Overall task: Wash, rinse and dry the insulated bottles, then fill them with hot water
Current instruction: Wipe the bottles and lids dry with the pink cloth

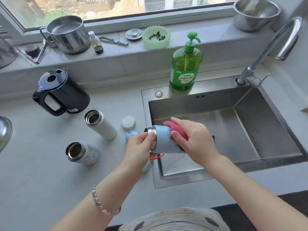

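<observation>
Grey bench [41, 180] with a steel sink [250, 130] set into its right half. A black kettle [66, 95] stands at the rear left of the bench, and a green detergent bottle [185, 70] stands on the sink's rear rim. Two uncapped insulated bottles stand on the bench left of the sink: a tall white bottle [101, 125] and, nearer the person, a short white bottle [83, 153]. A blue bottle [164, 139] is held on its side over the sink's left edge, mouth to the left. The left grip [140, 145] pinches its steel neck. The right grip [195, 139] curls over a pink sponge [176, 130], pressing it against the bottle's body. A white cap [128, 122] and a blue cap [130, 135] lie between the tall bottle and the sink.
</observation>
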